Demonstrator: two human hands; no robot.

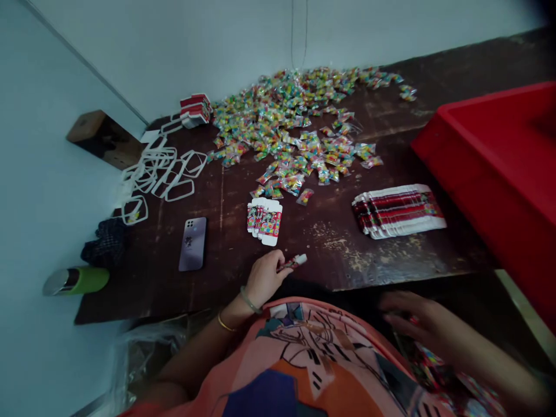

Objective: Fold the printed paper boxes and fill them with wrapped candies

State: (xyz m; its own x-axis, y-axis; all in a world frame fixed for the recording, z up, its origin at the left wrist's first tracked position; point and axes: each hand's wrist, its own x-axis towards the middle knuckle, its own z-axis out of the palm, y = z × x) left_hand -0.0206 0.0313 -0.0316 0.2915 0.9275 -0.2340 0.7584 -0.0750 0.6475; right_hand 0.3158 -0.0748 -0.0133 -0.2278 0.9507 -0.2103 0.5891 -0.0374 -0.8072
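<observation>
My left hand [266, 277] rests at the near edge of the dark wooden table [330, 255], its fingers pinched on a small red-and-white printed carton [294, 262]. Just beyond it lies a short stack of folded printed cartons [264, 220]. My right hand [414, 318] is below the table edge over my lap, blurred by motion, near colourful packets; its fingers look spread and what they hold is unclear. A large heap of small colourful candy packets [295, 124] covers the far middle of the table. A fanned stack of flat red cartons [397, 211] lies to the right.
A red plastic crate [499, 168] stands at the right. A phone [193, 243] lies face down on the left. White cardboard frames [160, 171], another carton stack [195, 110], a green bottle [76, 281] and a dark cloth [104, 243] sit along the left edge.
</observation>
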